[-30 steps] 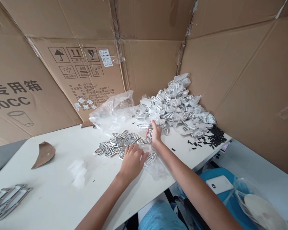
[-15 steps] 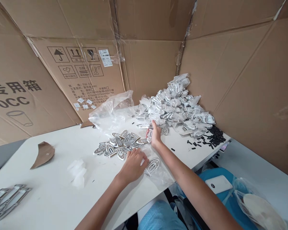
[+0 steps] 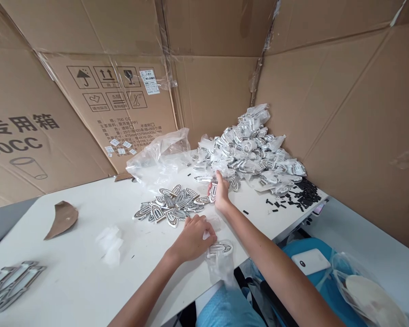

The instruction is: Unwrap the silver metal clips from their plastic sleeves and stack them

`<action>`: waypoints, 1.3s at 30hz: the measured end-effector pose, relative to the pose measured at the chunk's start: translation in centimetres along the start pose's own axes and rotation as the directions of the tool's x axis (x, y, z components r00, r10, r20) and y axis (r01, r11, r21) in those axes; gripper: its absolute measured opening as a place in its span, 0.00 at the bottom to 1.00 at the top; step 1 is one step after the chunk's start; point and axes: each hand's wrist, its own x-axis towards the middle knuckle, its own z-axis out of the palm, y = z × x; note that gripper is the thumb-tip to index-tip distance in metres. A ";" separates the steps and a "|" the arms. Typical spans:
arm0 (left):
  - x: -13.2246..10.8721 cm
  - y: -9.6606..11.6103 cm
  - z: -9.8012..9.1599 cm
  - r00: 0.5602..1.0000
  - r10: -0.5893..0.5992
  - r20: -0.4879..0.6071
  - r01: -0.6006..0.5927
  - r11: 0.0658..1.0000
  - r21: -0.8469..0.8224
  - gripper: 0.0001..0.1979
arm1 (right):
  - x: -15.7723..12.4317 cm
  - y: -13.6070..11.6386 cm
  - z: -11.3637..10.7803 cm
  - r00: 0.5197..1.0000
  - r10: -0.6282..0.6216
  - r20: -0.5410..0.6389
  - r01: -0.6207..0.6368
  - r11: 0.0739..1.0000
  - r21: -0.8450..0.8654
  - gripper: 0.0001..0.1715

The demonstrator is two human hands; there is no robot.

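1. Cardboard walls (image 3: 211, 91) stand round the far side, from nine o'clock to three o'clock.
2. The white table (image 3: 71, 272) carries everything; a brown scrap (image 3: 63, 218) and some grey metal frames (image 3: 10, 284) lie far out at nine o'clock from the hands.
3. A heap of bagged metal pieces (image 3: 255, 152) is piled in the corner, at one o'clock from the left hand.
4. A crumpled clear bag (image 3: 160, 156) lies at nine o'clock of the heap, touching it.
5. A spread of loose pieces (image 3: 167, 204) (bare metal, no wrapping) lies flat at eleven o'clock of the left hand, just beside it.
6. The left hand (image 3: 191, 238) rests knuckles up near the table's near edge, fingers curled tight on the sleeve of a bagged piece (image 3: 221, 249), which sits at three o'clock of the hand and overhangs the edge.
7. The right hand (image 3: 222, 194) lies at the foot of the heap, thumb and fingers closed on a single piece (image 3: 212, 190) held upright at its nine o'clock.
8. Small black bits (image 3: 301, 195) are scattered at three o'clock of the right hand, well apart from it.
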 end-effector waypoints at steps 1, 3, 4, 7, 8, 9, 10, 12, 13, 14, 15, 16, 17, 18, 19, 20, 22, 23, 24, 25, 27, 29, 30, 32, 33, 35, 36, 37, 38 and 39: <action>0.0 0.0 0.1 1.000 0.013 -0.003 -0.013 1.000 0.014 0.09 | 0.0 0.0 0.0 1.000 0.006 -0.002 -0.006 1.000 0.004 0.31; -0.1 0.0 0.1 0.999 0.041 -0.006 -0.041 0.998 0.040 0.10 | 0.0 0.0 0.0 1.000 0.011 -0.002 -0.011 1.000 0.010 0.30; -0.2 0.0 0.0 0.999 0.053 -0.004 -0.052 0.998 0.042 0.10 | 0.0 0.0 0.0 1.000 0.011 -0.002 -0.011 1.000 0.013 0.30; -0.5 0.0 -0.3 0.998 0.065 0.007 -0.065 0.998 0.002 0.13 | 0.1 0.2 -0.1 1.000 0.015 -0.008 -0.015 1.000 0.015 0.30; -0.6 0.0 -0.5 0.997 0.070 0.019 -0.070 0.997 -0.020 0.15 | 0.2 0.2 -0.2 1.000 0.018 -0.011 -0.018 1.000 0.013 0.30; -0.7 0.0 -0.7 0.996 0.078 0.036 -0.077 0.996 -0.037 0.18 | 0.3 0.3 -0.2 1.000 0.018 -0.014 -0.018 1.000 0.011 0.30; -0.8 0.0 -0.8 0.995 0.086 0.057 -0.084 0.995 -0.046 0.21 | 0.3 0.3 -0.2 1.000 0.016 -0.016 -0.016 1.000 0.009 0.30; -1.0 0.1 -1.1 0.989 0.102 0.105 -0.098 0.994 -0.041 0.23 | 0.3 0.4 -0.2 1.000 0.008 -0.016 -0.008 1.000 -0.002 0.31; -1.1 0.1 -1.2 0.985 0.112 0.130 -0.108 0.994 -0.036 0.23 | 0.3 0.3 -0.3 1.000 0.005 -0.013 -0.006 1.000 -0.009 0.31; -1.1 0.1 -1.3 0.980 0.123 0.155 -0.119 0.992 -0.036 0.22 | 0.2 0.3 -0.3 1.000 0.006 -0.011 -0.006 1.000 -0.015 0.31; -1.1 0.1 -1.5 0.975 0.135 0.177 -0.128 0.991 -0.047 0.21 | 0.2 0.3 -0.3 1.000 0.008 -0.009 -0.009 1.000 -0.018 0.31; -1.1 0.1 -1.6 0.971 0.140 0.192 -0.130 0.989 -0.063 0.21 | 0.2 0.3 -0.3 1.000 0.011 -0.007 -0.011 1.000 -0.017 0.31; -1.1 0.1 -1.8 0.971 0.136 0.199 -0.122 0.989 -0.082 0.20 | 0.1 0.3 -0.3 1.000 0.011 -0.005 -0.011 1.000 -0.014 0.31; -1.1 0.0 -2.0 0.972 0.123 0.199 -0.104 0.989 -0.100 0.19 | 0.1 0.3 -0.3 1.000 0.007 -0.003 -0.007 1.000 -0.009 0.31; -1.1 0.0 -2.3 0.976 0.103 0.192 -0.081 0.990 -0.119 0.17 | 0.1 0.3 -0.3 1.000 -0.001 0.000 0.001 1.000 -0.007 0.30; -1.1 -0.1 -2.6 0.980 0.082 0.180 -0.057 0.988 -0.141 0.16 | 0.2 0.4 -0.3 1.000 -0.014 0.004 0.014 1.000 -0.006 0.30; -1.1 -0.2 -3.3 0.989 0.048 0.140 -0.021 0.982 -0.187 0.14 | 0.3 0.5 -0.4 0.999 -0.037 0.006 0.037 0.999 -0.013 0.30; -1.1 -0.4 -3.7 0.993 0.035 0.109 -0.012 0.978 -0.209 0.13 | 0.3 0.5 -0.4 0.999 -0.043 0.005 0.043 0.999 -0.019 0.30; -1.1 -0.6 -4.1 0.997 0.021 0.070 -0.005 0.973 -0.229 0.13 | 0.3 0.5 -0.4 0.999 -0.046 0.004 0.046 0.999 -0.023 0.30; -1.1 -0.8 -4.6 1.000 0.006 0.026 0.000 0.970 -0.242 0.14 | 0.4 0.5 -0.4 0.999 -0.046 0.006 0.046 0.999 -0.026 0.30; -1.0 -1.3 -5.5 0.997 -0.036 -0.067 0.018 0.966 -0.258 0.14 | 0.3 0.5 -0.4 0.999 -0.041 0.013 0.042 0.999 -0.024 0.30; -0.9 -2.0 -6.5 0.978 -0.112 -0.178 0.061 0.962 -0.266 0.14 | 0.3 0.5 -0.4 0.999 -0.032 0.014 0.032 0.999 -0.014 0.30; -0.9 -2.3 -7.0 0.957 -0.158 -0.242 0.091 0.959 -0.268 0.14 | 0.3 0.4 -0.3 1.000 -0.028 0.011 0.028 1.000 -0.007 0.29; -0.7 -2.9 -8.1 0.901 -0.251 -0.354 0.150 0.945 -0.289 0.17 | 0.2 0.4 -0.2 1.000 -0.025 0.006 0.025 1.000 0.006 0.28; -0.7 -3.1 -8.6 0.869 -0.297 -0.396 0.176 0.933 -0.313 0.18 | 0.2 0.5 -0.2 1.000 -0.026 0.005 0.026 1.000 0.010 0.28; -0.5 -3.5 -9.6 0.814 -0.377 -0.442 0.213 0.901 -0.377 0.21 | 0.2 0.5 -0.2 0.999 -0.036 0.008 0.036 0.999 0.009 0.27; -0.3 -3.6 -10.0 0.789 -0.408 -0.459 0.223 0.887 -0.406 0.23 | 0.2 0.5 -0.1 0.999 -0.039 0.013 0.039 0.999 0.004 0.27; -0.2 -3.8 -10.4 0.768 -0.428 -0.476 0.226 0.877 -0.424 0.23 | 0.1 0.5 -0.1 0.999 -0.038 0.017 0.038 0.999 0.003 0.27; 0.0 -3.9 -10.7 0.747 -0.438 -0.500 0.226 0.874 -0.429 0.23 | 0.1 0.4 -0.1 0.999 -0.031 0.021 0.031 0.999 0.010 0.26; 0.2 -4.0 -11.0 0.719 -0.443 -0.536 0.227 0.878 -0.421 0.22 | 0.0 0.4 -0.1 0.999 -0.022 0.024 0.021 0.999 0.025 0.26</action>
